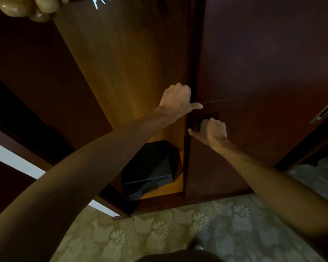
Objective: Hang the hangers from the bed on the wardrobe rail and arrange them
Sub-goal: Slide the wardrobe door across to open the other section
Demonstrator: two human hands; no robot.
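Several wooden hangers (27, 6) show at the top left corner, blurred and close to the camera, with a bit of metal hook (99, 1) beside them; the rail itself is out of view, so you cannot tell whether they hang from it. None are in your hands.

Both hands are on the sliding wardrobe door (254, 91). Your left hand (178, 100) has its fingers curled round the door's leading edge, thumb lying out across the face. Your right hand (213, 130) sits just below, fingers hooked into what looks like a recessed pull, thumb pointing left. Two grips stacked on one edge suggest you are sliding the door, though which way cannot be told from here.

Inside the lit opening a dark safe (150, 171) stands on the wardrobe floor. Patterned carpet (216, 224) lies below.
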